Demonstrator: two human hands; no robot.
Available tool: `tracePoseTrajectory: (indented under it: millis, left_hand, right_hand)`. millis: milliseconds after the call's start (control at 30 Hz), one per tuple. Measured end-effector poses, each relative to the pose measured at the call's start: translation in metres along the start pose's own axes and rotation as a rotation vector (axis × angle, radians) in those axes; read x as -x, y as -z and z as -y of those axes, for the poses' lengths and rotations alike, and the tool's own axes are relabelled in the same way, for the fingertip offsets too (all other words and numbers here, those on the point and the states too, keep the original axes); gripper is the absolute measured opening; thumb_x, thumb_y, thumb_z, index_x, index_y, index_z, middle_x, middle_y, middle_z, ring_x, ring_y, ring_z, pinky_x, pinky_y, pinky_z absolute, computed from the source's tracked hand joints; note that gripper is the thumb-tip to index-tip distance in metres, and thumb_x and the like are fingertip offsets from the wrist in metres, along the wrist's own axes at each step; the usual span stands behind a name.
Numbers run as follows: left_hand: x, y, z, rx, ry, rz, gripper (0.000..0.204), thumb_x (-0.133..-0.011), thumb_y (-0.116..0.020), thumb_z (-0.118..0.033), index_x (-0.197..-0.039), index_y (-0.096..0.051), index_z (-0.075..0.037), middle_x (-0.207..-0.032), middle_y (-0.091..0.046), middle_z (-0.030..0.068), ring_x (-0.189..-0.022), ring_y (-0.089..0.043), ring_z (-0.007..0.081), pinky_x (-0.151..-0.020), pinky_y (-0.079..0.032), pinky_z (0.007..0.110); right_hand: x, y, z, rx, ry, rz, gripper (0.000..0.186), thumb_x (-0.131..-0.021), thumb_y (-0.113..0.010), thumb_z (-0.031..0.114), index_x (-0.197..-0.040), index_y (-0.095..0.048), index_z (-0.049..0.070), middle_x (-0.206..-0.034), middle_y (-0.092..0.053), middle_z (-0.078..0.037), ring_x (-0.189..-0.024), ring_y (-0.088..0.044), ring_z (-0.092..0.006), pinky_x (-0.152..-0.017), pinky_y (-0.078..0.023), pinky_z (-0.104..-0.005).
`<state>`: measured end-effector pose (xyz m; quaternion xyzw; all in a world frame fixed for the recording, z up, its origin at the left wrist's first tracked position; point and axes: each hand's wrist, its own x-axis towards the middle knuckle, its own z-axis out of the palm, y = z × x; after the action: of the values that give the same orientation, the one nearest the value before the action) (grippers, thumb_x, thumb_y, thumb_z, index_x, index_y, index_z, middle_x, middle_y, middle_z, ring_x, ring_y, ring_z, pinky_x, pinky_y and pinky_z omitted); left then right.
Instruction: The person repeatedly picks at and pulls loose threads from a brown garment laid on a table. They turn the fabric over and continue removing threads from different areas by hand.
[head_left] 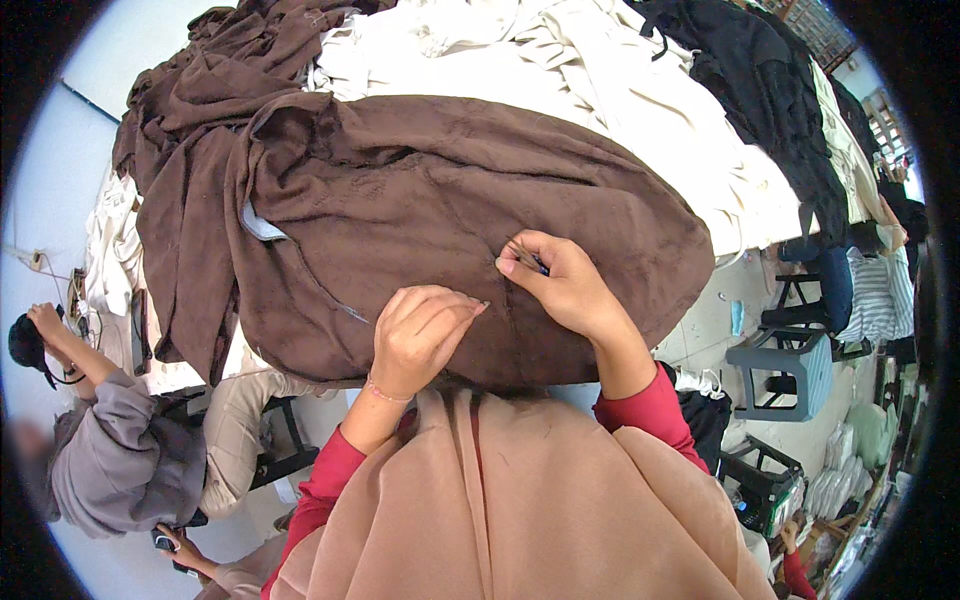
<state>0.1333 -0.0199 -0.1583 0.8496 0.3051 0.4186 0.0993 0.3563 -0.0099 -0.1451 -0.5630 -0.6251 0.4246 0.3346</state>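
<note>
A dark brown fabric garment [430, 180] lies spread in front of me, with folds across it and a pale tag or strip [262, 224] showing at its left. My right hand [572, 285] is closed around small thread snips [522, 254], with their thin tips poking out past the thumb and a bit of blue in the palm. My left hand [418, 332] hovers on or just above the cloth, thumb and fingertips pinched together. Whatever they pinch, if anything, is too small to make out. A loose thread end [352, 313] rests on the brown cloth beside the left hand.
Cream garments [570, 60] are heaped behind the brown one, with black garments [770, 100] at the far right. A grey-blue plastic stool [790, 365] stands on the floor to the right. At left sits a person in grey [125, 450]; another person's hand [182, 550] holds a dark object below.
</note>
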Motion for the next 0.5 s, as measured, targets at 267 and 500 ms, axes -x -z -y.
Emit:
tracePoseTrajectory:
  millis: [267,500]
  left_hand:
    - [0.0,0.04,-0.01,0.213,0.239,0.339,0.018,-0.083,-0.077,-0.008,-0.097,-0.066,-0.004,-0.086,-0.068,0.0093,-0.084,-0.066,0.0307,-0.076,-0.053,0.041]
    - [-0.013,0.095,-0.024,0.364,0.67,0.85,0.041,-0.082,-0.083,-0.016,-0.119,-0.069,-0.006,-0.093,-0.073,0.0099,-0.086,-0.071,0.022,-0.075,-0.056,0.037]
  right_hand:
    - [0.001,0.002,0.004,0.027,-0.006,-0.01,0.034,-0.096,-0.068,0.034,-0.101,-0.069,0.0,-0.091,-0.072,-0.019,-0.081,-0.067,-0.0322,-0.076,-0.051,-0.0412]
    - [0.001,0.003,0.008,0.071,-0.007,0.003,0.034,-0.096,-0.067,0.035,-0.101,-0.069,0.001,-0.091,-0.071,-0.02,-0.082,-0.067,-0.0343,-0.076,-0.051,-0.0426]
